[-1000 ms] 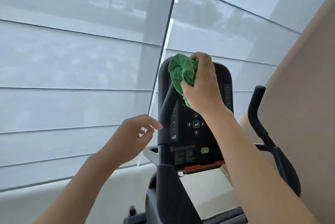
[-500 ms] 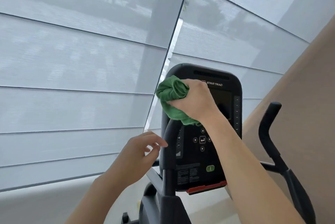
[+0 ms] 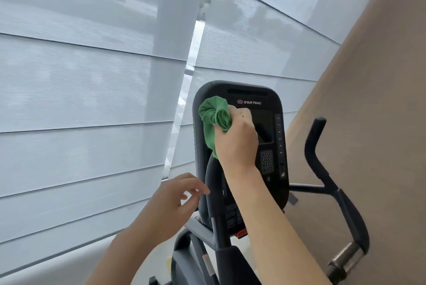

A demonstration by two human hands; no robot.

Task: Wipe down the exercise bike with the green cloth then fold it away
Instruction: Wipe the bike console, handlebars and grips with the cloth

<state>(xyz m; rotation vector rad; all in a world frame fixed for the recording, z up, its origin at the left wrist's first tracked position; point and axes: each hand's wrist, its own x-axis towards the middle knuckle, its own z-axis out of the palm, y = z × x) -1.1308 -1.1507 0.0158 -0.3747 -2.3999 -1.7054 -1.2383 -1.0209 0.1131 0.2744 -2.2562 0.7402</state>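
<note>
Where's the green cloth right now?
The green cloth is bunched in the right hand, pressed against the upper left of the bike console, left of its dark screen.

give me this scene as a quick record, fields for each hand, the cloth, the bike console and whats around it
right hand: right hand grips the bunched green cloth against the console
left hand: left hand holds nothing, fingers loosely curled beside the left handlebar
cloth: crumpled, on the upper left of the console face
console: black Star Trac console, screen dark, keypad uncovered
right handlebar: right handlebar, untouched
surroundings: window blinds behind, beige wall to the right
</note>
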